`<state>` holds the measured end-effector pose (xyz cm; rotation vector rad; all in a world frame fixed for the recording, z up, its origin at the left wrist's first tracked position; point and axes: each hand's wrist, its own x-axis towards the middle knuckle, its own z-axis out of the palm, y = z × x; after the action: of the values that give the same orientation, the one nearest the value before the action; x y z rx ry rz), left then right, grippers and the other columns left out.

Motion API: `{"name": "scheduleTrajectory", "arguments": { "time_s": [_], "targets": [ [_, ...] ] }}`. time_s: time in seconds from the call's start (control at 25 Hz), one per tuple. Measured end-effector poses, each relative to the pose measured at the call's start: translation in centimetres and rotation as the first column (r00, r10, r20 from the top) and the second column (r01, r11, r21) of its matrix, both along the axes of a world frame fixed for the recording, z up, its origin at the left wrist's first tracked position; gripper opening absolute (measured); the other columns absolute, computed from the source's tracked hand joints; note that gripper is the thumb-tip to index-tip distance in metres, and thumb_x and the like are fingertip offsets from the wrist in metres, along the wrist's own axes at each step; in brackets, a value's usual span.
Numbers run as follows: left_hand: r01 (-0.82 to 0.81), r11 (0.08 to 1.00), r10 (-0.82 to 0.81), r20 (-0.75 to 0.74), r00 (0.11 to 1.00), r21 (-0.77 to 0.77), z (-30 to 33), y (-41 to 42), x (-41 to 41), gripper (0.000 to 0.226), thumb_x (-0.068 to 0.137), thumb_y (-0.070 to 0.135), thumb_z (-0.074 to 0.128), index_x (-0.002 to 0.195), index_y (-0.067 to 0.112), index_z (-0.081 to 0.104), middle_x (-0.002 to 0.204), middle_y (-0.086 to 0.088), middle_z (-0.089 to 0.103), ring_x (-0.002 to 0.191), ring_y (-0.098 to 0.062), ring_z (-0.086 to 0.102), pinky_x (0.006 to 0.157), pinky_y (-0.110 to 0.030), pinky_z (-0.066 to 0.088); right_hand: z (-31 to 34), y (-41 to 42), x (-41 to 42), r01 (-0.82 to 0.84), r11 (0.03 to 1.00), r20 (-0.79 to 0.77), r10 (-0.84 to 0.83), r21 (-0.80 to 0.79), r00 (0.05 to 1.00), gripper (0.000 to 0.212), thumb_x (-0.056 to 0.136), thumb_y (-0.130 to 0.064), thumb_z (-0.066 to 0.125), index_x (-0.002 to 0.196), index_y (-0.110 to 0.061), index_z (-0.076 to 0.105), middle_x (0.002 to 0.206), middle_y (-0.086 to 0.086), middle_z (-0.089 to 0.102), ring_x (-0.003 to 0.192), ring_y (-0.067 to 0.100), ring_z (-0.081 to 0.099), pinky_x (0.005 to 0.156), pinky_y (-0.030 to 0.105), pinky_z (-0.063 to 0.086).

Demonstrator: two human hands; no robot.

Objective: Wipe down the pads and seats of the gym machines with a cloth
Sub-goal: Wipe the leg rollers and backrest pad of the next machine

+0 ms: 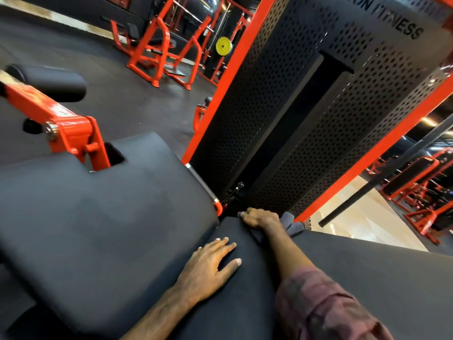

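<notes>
A black back pad [367, 278] fills the lower right, and a wide black seat pad [103, 217] lies to its left. My right hand [258, 218] reaches to the far top edge of the back pad and grips a grey cloth [291, 223], which bunches out on the hand's right side. My left hand [210, 263] rests flat on the back pad near the seam with the seat pad, fingers spread and straight. A black roller pad [51, 82] sits at the upper left on an orange arm [61, 126].
A black perforated weight-stack cover [331, 106] with orange frame posts stands right behind the pads. Orange machines [159, 52] and a yellow weight plate [223, 46] stand across the dark rubber floor. A black bar [382, 182] and more orange frames are at right.
</notes>
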<state>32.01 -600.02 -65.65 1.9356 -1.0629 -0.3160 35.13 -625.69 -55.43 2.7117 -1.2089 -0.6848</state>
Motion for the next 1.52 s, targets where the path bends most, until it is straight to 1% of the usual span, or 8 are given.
{"name": "scheduleTrajectory", "arguments": {
  "time_s": [0.12, 0.28, 0.56, 0.88, 1.04, 1.24, 1.4, 1.52],
  "targets": [
    [-0.011, 1.0, 0.011, -0.035, 0.999, -0.001, -0.5, 0.5, -0.1, 0.063, 0.104, 0.071, 0.037, 0.16, 0.042, 0.038, 0.17, 0.021, 0.026, 0.158, 0.001, 0.014, 0.129, -0.035, 0.021, 1.1, -1.4, -0.3, -0.019, 0.979, 0.063, 0.006, 0.204, 0.998, 0.054, 0.1, -0.062, 0.05, 0.136, -0.025, 0.068, 0.138, 0.005, 0.068, 0.122, 0.019, 0.067, 0.102, 0.033, 0.052],
    [-0.022, 1.0, 0.022, -0.07, 0.997, -0.003, -1.7, 2.5, 0.2, 0.063, 0.105, 0.068, 0.036, 0.161, 0.041, 0.036, 0.171, 0.019, 0.025, 0.158, 0.0, 0.013, 0.129, -0.031, 0.02, -0.4, 3.3, 2.8, -0.125, 0.992, -0.071, 0.124, -0.012, 0.99, 0.054, 0.105, -0.059, 0.036, 0.146, -0.03, 0.056, 0.154, 0.005, 0.056, 0.141, 0.031, 0.054, 0.111, 0.049, 0.042],
    [-0.04, 0.999, 0.039, -0.072, 0.997, -0.02, -2.9, 5.0, -0.8, 0.058, 0.106, 0.064, 0.035, 0.16, 0.042, 0.036, 0.17, 0.021, 0.026, 0.157, 0.001, 0.017, 0.126, -0.031, 0.027, -2.2, 3.4, 4.7, -0.315, 0.947, -0.141, 0.321, 0.06, 0.937, 0.046, 0.103, -0.058, 0.038, 0.142, -0.04, 0.055, 0.156, 0.002, 0.049, 0.142, 0.034, 0.048, 0.116, 0.053, 0.038],
    [0.065, 0.997, -0.064, -0.021, 0.998, 0.048, -3.7, 10.5, 1.4, 0.058, 0.104, 0.063, 0.043, 0.156, 0.036, 0.046, 0.159, 0.016, 0.047, 0.146, -0.003, 0.041, 0.12, -0.03, 0.035, -5.0, 8.0, 6.1, -0.614, 0.777, -0.419, 0.608, 0.138, 0.675, 0.042, 0.112, -0.043, 0.039, 0.123, -0.016, 0.069, 0.139, 0.007, 0.064, 0.132, 0.035, 0.051, 0.111, 0.048, 0.036],
    [0.101, 0.994, -0.098, -0.05, 0.994, 0.048, -4.9, 12.5, 2.3, 0.065, 0.096, 0.071, 0.049, 0.152, 0.038, 0.05, 0.144, 0.017, 0.061, 0.13, -0.005, 0.053, 0.111, -0.031, 0.043, -4.4, 7.1, 6.6, -0.614, 0.782, -0.413, 0.596, 0.107, 0.688, 0.035, 0.104, -0.061, 0.043, 0.123, -0.041, 0.065, 0.141, -0.012, 0.059, 0.137, 0.021, 0.041, 0.106, 0.061, 0.034],
    [0.113, 0.993, -0.111, -0.037, 0.993, 0.047, -5.0, 12.7, 2.4, 0.064, 0.095, 0.071, 0.053, 0.153, 0.042, 0.049, 0.142, 0.017, 0.062, 0.127, -0.005, 0.053, 0.11, -0.03, 0.041, -3.8, 7.9, 4.3, -0.748, 0.652, -0.268, 0.747, 0.123, 0.608, 0.029, 0.102, -0.057, 0.052, 0.122, -0.039, 0.063, 0.134, -0.006, 0.062, 0.134, 0.02, 0.052, 0.101, 0.049, 0.035],
    [0.138, 0.989, -0.135, -0.055, 0.989, 0.055, -4.8, 12.6, 2.7, 0.063, 0.095, 0.07, 0.055, 0.151, 0.042, 0.052, 0.144, 0.016, 0.062, 0.131, -0.006, 0.052, 0.113, -0.032, 0.041, -2.1, 8.0, 4.1, -0.614, 0.789, -0.345, 0.587, 0.04, 0.732, 0.056, 0.093, -0.085, 0.041, 0.132, -0.05, 0.06, 0.148, -0.009, 0.045, 0.141, 0.029, 0.038, 0.108, 0.056, 0.027],
    [0.107, 0.994, -0.105, -0.056, 0.993, 0.02, -4.8, 12.9, 2.2, 0.062, 0.094, 0.07, 0.054, 0.148, 0.038, 0.056, 0.143, 0.018, 0.062, 0.131, -0.003, 0.053, 0.113, -0.033, 0.041, -3.5, 10.6, 3.9, -0.67, 0.736, -0.383, 0.648, 0.096, 0.658, 0.047, 0.103, -0.07, 0.039, 0.127, -0.039, 0.065, 0.142, -0.011, 0.058, 0.14, 0.026, 0.043, 0.109, 0.064, 0.023]
  ]
}}
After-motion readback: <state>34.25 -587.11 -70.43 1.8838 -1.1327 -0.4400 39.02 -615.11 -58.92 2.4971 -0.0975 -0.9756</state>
